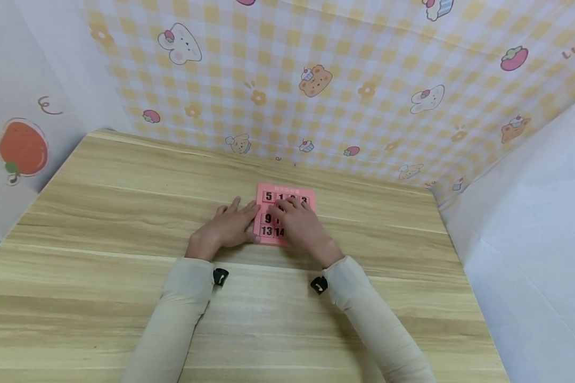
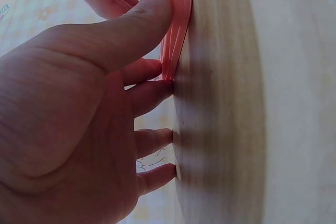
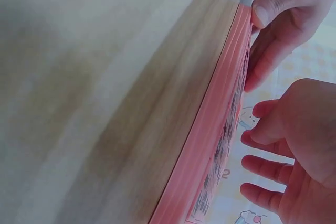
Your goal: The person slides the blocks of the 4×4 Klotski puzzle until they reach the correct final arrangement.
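Observation:
A pink sliding number puzzle (image 1: 267, 232) lies flat on the wooden table, its square tiles bearing black numbers. In the left column, 5, 9 and 13 show, with a plain pink patch between 5 and 9. My left hand (image 1: 227, 226) rests at the puzzle's left side, fingers spread. Its thumb touches the near-left corner, and some fingertips meet the table. Over the tiles is my right hand (image 1: 301, 226), its fingers loosely bent and covering much of the middle and right side. In the right wrist view these fingers (image 3: 265, 169) hold nothing; whether one touches a tile I cannot tell.
The wooden table (image 1: 124, 303) extends around the puzzle on all sides. A yellow checked cloth (image 1: 278, 69) with cartoon prints hangs behind it. White sheets stand at the left (image 1: 52, 64) and right (image 1: 532, 223). Both wrists wear a black device (image 1: 319, 285) at the cuff.

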A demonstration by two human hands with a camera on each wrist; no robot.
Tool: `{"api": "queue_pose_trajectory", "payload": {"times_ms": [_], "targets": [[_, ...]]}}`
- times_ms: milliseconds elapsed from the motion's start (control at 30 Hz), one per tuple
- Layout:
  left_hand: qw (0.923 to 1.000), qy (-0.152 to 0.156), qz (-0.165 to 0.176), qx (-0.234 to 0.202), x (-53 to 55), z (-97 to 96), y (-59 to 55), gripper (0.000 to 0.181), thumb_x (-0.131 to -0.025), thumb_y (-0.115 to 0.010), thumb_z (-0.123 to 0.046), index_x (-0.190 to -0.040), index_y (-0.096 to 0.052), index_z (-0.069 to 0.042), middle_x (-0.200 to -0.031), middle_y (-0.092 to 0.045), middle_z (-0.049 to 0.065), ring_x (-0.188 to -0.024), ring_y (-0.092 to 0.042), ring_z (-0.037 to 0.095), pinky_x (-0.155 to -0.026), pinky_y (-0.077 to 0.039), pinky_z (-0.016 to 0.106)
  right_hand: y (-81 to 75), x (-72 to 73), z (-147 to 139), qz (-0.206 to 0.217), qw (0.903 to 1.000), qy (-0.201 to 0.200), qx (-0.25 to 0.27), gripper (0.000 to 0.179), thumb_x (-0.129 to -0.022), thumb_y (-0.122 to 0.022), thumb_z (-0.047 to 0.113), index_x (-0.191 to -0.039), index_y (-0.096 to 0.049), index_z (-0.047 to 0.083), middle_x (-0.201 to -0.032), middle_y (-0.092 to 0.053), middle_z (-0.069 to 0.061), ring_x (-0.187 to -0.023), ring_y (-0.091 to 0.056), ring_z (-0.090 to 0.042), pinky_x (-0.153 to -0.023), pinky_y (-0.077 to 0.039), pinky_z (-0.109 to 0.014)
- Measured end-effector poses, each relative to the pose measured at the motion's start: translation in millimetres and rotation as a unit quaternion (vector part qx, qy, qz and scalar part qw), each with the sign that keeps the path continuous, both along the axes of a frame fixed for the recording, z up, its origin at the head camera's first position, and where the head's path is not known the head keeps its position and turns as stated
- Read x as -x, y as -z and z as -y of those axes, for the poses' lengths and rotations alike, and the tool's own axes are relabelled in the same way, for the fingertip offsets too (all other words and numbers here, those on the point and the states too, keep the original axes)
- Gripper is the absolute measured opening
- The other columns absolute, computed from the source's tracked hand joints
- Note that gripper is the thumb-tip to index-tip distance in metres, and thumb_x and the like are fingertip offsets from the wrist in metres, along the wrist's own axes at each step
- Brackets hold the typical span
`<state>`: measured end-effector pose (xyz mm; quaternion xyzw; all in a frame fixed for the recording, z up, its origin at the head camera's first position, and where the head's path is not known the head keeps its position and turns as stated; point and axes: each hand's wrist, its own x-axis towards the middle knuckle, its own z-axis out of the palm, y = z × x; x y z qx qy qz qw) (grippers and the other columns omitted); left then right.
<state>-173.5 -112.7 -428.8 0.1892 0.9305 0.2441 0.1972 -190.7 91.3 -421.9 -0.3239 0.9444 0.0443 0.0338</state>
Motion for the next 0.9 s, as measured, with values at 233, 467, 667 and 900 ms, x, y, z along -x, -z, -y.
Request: {"api": "queue_pose_trajectory", "payload": {"times_ms": [233,467,667,900], "targets": [[1.0000,0.000,0.000,0.001,-0.4,-0.3,-0.6,0.082,-0.095,-0.065,-0.037,-0.158,-0.022,-0.008,-0.164,-0.018,0.014,-0.151,0.001,0.045,-0.120,-0.007,0.063,0.7,6.9,1,0.007,0.9999,0.013,0.001,0.042,-0.104,-0.047,0.009,-0.144,-0.053,0.021,-0.150,-0.049,-0.004,-0.140,-0.041,-0.028,-0.114,-0.037,-0.051],[1.0000,-0.001,0.002,0.001,-0.9,-0.4,-1.0,0.081,-0.095,-0.065,-0.036,-0.158,-0.022,-0.007,-0.164,-0.019,0.014,-0.151,0.001,0.045,-0.120,-0.007,0.062,1.0,11.9,4,0.015,0.9997,0.018,0.001,0.042,-0.103,-0.051,0.015,-0.144,-0.052,0.021,-0.152,-0.046,-0.005,-0.141,-0.040,-0.029,-0.114,-0.036,-0.053],[1.0000,-0.003,0.002,0.000,-0.6,-0.4,0.1,0.082,-0.095,-0.065,-0.038,-0.158,-0.022,-0.008,-0.164,-0.019,0.014,-0.151,0.001,0.045,-0.119,-0.008,0.063,3.1,16.1,8,0.010,0.9996,0.018,-0.021,0.044,-0.106,-0.045,0.018,-0.150,-0.046,0.023,-0.155,-0.043,-0.004,-0.142,-0.040,-0.028,-0.112,-0.038,-0.053],[1.0000,-0.001,-0.002,0.001,0.1,-0.4,-0.1,0.081,-0.095,-0.065,-0.038,-0.158,-0.023,-0.008,-0.164,-0.018,0.014,-0.151,0.001,0.045,-0.119,-0.008,0.064,3.9,18.7,11,0.008,0.9992,0.018,-0.034,0.046,-0.107,-0.041,0.017,-0.153,-0.041,0.023,-0.157,-0.040,-0.004,-0.142,-0.040,-0.029,-0.112,-0.038,-0.053]]}}
